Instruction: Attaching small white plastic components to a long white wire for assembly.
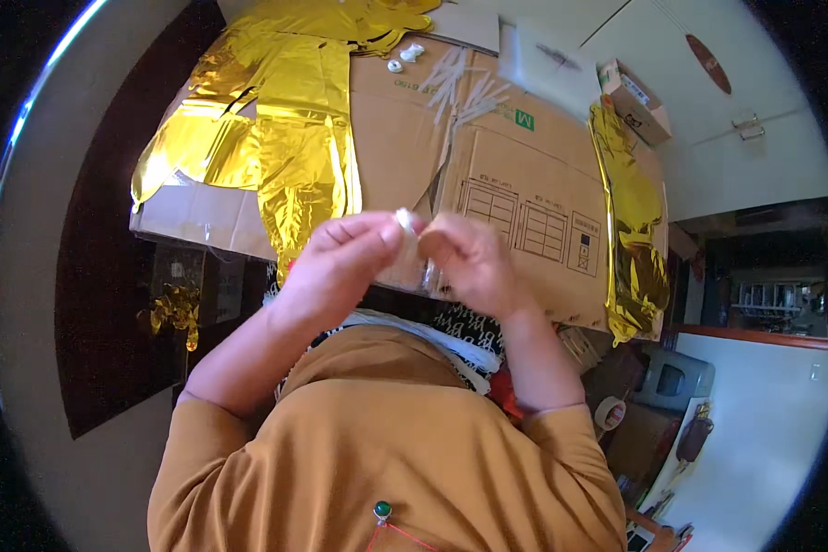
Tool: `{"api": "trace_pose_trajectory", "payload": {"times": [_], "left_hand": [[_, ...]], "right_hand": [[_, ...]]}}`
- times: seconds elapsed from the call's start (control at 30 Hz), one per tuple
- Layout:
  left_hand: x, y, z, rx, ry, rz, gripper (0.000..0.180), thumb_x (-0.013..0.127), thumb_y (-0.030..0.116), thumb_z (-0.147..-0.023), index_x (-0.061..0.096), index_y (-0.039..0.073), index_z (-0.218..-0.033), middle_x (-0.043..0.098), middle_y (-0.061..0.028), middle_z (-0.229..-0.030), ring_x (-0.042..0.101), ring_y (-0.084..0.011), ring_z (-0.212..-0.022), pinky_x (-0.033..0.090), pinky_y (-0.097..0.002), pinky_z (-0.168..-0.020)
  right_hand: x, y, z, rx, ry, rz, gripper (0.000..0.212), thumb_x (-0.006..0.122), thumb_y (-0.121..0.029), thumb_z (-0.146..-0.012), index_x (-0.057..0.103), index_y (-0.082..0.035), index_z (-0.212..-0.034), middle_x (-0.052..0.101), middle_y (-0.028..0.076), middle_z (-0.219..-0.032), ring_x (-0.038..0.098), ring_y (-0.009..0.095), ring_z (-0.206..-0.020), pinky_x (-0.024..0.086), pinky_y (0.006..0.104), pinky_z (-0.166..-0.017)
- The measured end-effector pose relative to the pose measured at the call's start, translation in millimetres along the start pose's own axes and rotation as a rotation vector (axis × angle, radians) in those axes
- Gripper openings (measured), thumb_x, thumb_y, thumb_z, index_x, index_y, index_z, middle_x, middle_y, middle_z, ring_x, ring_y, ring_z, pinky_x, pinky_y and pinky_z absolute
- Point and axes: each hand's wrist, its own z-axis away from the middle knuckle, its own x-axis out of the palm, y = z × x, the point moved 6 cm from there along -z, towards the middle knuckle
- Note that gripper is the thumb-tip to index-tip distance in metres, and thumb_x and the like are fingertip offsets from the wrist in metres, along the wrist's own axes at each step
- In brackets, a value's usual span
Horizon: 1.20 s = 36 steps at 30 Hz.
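My left hand (345,253) is closed in a pinch on a small white strip (406,224) whose exact kind is blurred. It stands up between thumb and forefinger, above the near edge of the cardboard. Close beside it, my right hand (472,262) has its fingers curled and thumb pressed in; whatever they hold is hidden. Both hands are almost touching. Beyond them, a loose pile of thin white strips (460,87) lies on the flattened cardboard (524,175). Two small white rolls (412,52) rest left of that pile.
Shiny gold foil (299,115) covers the cardboard's left side and hangs over its near edge. More gold foil (633,221) lies along the right edge. An open small carton (635,101) sits at the back right. A tape roll (609,413) is low on the right.
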Motion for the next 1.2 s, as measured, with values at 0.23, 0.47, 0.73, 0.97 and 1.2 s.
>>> {"api": "trace_pose_trajectory", "payload": {"times": [0.23, 0.47, 0.73, 0.97, 1.2], "left_hand": [[0.8, -8.2, -0.4, 0.108, 0.007, -0.471, 0.015, 0.058, 0.009, -0.090, 0.063, -0.003, -0.097, 0.059, 0.0015, -0.083, 0.051, -0.0035, -0.078, 0.042, -0.0191, -0.067], [14.9, -13.2, 7.9, -0.027, -0.140, -0.344, 0.015, 0.059, 0.010, -0.089, 0.062, -0.001, -0.099, 0.062, -0.0019, -0.090, 0.056, -0.0054, -0.084, 0.045, -0.0192, -0.074], [1.9, -20.3, 1.5, -0.062, -0.044, 0.049, 0.018, 0.058, 0.011, -0.089, 0.061, 0.000, -0.102, 0.065, -0.0060, -0.096, 0.061, -0.0112, -0.088, 0.049, -0.0242, -0.080], [-0.4, -16.2, 3.3, 0.034, -0.037, -0.147, 0.020, 0.058, 0.011, -0.090, 0.060, -0.001, -0.106, 0.064, -0.0050, -0.094, 0.060, -0.0115, -0.091, 0.050, -0.0254, -0.081], [-2.9, -15.0, 10.5, 0.073, -0.059, -0.468, 0.018, 0.060, 0.011, -0.088, 0.062, 0.000, -0.102, 0.059, -0.0005, -0.089, 0.055, -0.0071, -0.085, 0.044, -0.0215, -0.076]], "right_hand": [[-6.2, -42.1, 0.5, -0.277, 0.054, 0.502, 0.022, 0.061, -0.020, -0.085, 0.055, -0.003, -0.073, 0.048, 0.011, -0.063, 0.054, 0.027, -0.058, 0.041, 0.0378, -0.050], [-11.2, 11.3, 0.1, 0.011, -0.121, -0.082, 0.028, 0.060, -0.027, -0.087, 0.061, -0.004, -0.071, 0.055, 0.005, -0.060, 0.051, 0.012, -0.053, 0.040, 0.0253, -0.051], [25.7, 26.9, 27.0, 0.307, 0.037, -0.632, 0.023, 0.052, -0.023, -0.094, 0.061, -0.003, -0.088, 0.055, -0.002, -0.071, 0.049, 0.005, -0.066, 0.040, 0.0219, -0.057], [2.5, -13.4, 21.8, 0.006, -0.076, -0.019, 0.017, 0.058, -0.012, -0.087, 0.061, 0.001, -0.098, 0.063, 0.012, -0.083, 0.062, 0.024, -0.079, 0.048, 0.0298, -0.069], [-24.8, -8.2, 17.2, 0.052, -0.100, 0.030, 0.014, 0.063, -0.004, -0.080, 0.065, -0.001, -0.094, 0.062, 0.007, -0.078, 0.057, 0.015, -0.069, 0.045, 0.0260, -0.062]]}}
